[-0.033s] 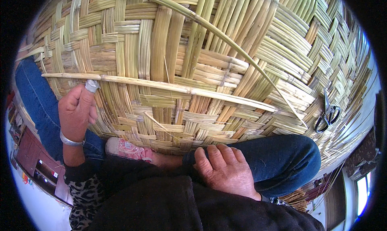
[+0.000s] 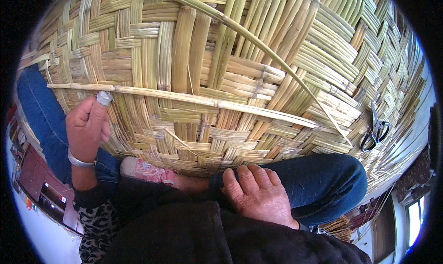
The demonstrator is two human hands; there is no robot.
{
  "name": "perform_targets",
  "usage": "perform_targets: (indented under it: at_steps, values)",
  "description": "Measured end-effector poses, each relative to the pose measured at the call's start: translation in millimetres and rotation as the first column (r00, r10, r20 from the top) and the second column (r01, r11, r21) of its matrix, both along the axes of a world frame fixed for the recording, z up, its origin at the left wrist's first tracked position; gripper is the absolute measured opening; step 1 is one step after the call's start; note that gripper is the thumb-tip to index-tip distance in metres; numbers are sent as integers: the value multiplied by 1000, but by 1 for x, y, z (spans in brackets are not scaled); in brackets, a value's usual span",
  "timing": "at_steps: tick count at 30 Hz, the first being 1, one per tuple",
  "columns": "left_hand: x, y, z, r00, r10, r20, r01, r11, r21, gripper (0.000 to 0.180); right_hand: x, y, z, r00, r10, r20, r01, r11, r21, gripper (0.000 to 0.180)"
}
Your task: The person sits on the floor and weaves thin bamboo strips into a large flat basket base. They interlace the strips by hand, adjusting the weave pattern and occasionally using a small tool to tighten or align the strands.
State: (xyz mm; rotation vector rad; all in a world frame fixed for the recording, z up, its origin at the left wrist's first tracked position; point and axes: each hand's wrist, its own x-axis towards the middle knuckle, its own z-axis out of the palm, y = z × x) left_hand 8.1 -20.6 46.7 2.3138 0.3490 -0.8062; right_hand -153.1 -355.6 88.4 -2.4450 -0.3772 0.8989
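Observation:
My left hand (image 2: 87,125) is raised at the left with its fingers curled in, and nothing shows in them. A pale grey wrap (image 2: 104,98) covers the tip of its upright digit, just below a long split reed (image 2: 194,98). That reed lies across a large woven reed mat (image 2: 152,61). My right hand (image 2: 258,195) rests on my bent right leg, fingers loosely spread, holding nothing. A greener reed strip (image 2: 272,56) slants over the mat from the top toward the lower right. Black-handled scissors (image 2: 374,132) lie at the mat's right part.
My legs in blue jeans (image 2: 314,181) are folded at the mat's near side, with a pink shoe (image 2: 150,171) between them. Loose reed ends (image 2: 406,139) stick out along the right edge. A bundle of brown stalks (image 2: 339,228) sits behind my right knee.

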Motion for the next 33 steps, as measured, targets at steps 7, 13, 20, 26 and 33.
perform_targets:
  at_steps: [7, 13, 20, 26, 33]
  values:
    - [1, 1, 2, 1000, -19, 1, 19, 1000, 3, 40, 3, 1, -3, 999, -15, 37, 14, 1000, 17, 38]
    - [0, -1, 1, 1000, -11, 9, 11, 1000, -3, 40, 0, 0, -3, 999, -23, 41, 22, 1000, 19, 39]
    - [0, 3, 1, 1000, -17, 1, 17, 1000, 3, 38, -1, 1, -3, 999, -14, 34, 14, 1000, 3, 40]
    - [-1, 6, 0, 1000, -2, 9, 2, 999, -32, 35, 1, 1, -2, 1000, -15, 17, 15, 1000, -1, 40]
    - [0, 6, 1, 1000, -27, 4, 27, 1000, -9, 38, 1, 0, -2, 1000, -8, 12, 8, 1000, 3, 39]
